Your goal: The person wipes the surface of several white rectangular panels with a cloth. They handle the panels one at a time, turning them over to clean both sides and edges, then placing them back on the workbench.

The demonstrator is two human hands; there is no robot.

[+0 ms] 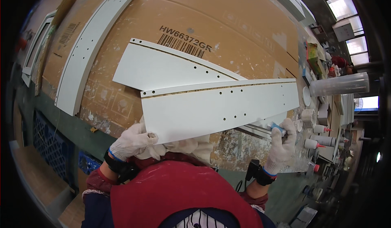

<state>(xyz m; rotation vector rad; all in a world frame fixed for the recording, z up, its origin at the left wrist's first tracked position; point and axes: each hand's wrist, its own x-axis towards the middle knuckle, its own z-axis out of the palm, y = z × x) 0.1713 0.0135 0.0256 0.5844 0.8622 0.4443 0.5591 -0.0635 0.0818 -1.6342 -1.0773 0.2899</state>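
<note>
A white drilled panel [195, 110] with a groove along its far edge lies in front of me, its near-left corner by my body. My left hand [132, 141], in a white knit glove, is closed on that corner with the thumb on top. My right hand [282, 146], gloved too, is raised by the panel's near-right edge, pinching a small blue-and-white piece [276, 127] whose kind I cannot make out. Under the far side of this panel rests a second white panel [163, 64] with a similar groove and holes.
Cardboard [244, 28] covers the bench, spotted with white. A long white board [91, 40] and a brush-like tool [51, 32] lie at the left. Along the right stand a clear plastic cylinder [340, 84], red-tipped bottles [313, 143] and tubs. A blue plastic pallet [51, 146] sits lower left.
</note>
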